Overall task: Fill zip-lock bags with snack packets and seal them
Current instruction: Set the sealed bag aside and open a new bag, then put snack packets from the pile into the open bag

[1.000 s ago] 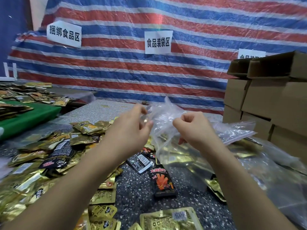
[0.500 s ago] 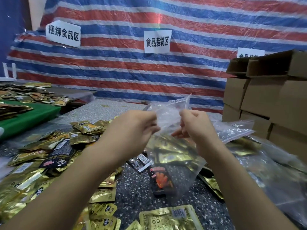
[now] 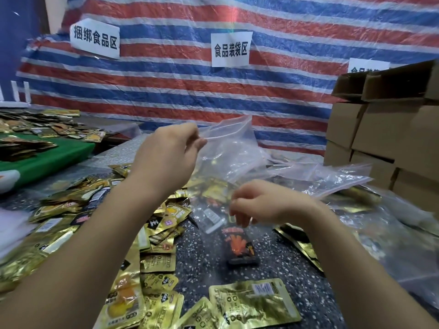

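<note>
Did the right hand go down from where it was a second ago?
Yes. The right hand dropped away from the zip-lock bag's top, toward the black snack packet on the table; the left hand holds the top.

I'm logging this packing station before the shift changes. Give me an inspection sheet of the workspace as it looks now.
Surface: dark speckled table, mostly covered.
Job's things: clear zip-lock bag held up above the table, gold packets visible inside; loose gold snack packets heaped at left; black-and-red packet lying flat at centre.
Clutter: pile of clear plastic bags at right.
Grippers: left hand pinches the bag's top edge; right hand has curled fingers low at the bag, contact unclear.
Cables: nothing seen.
Surroundings: striped tarp with paper signs; stacked cardboard boxes at right; green table with more packets at left.
</note>
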